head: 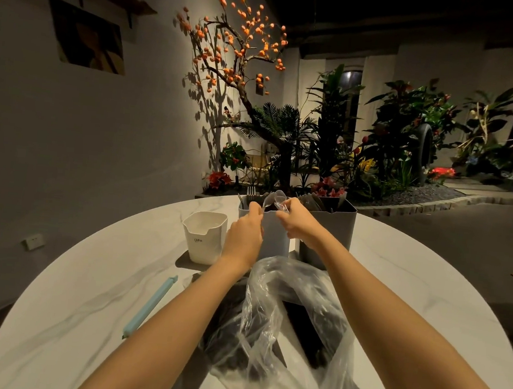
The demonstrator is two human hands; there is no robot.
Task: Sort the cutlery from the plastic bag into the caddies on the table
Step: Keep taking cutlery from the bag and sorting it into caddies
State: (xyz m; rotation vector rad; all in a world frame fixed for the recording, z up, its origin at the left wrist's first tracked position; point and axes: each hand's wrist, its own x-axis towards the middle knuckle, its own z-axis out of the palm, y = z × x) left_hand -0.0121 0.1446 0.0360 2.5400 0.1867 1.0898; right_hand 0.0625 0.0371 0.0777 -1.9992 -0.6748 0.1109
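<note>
Three caddies stand at the far side of the round table (70,286): a small white caddy (204,238) on the left, a pale middle caddy (275,236) with forks (251,193) sticking up, and a grey caddy (336,229) on the right holding dark cutlery. My left hand (245,232) grips the middle caddy's near rim. My right hand (293,217) pinches clear plastic spoons (275,199) just above that caddy. The crumpled clear plastic bag (286,330) lies between my forearms with dark cutlery inside.
A light blue bag clip (151,306) lies on the table to the left of my left forearm. Beyond the table stand an orange-fruited tree and many plants. The table's edge curves round on both sides.
</note>
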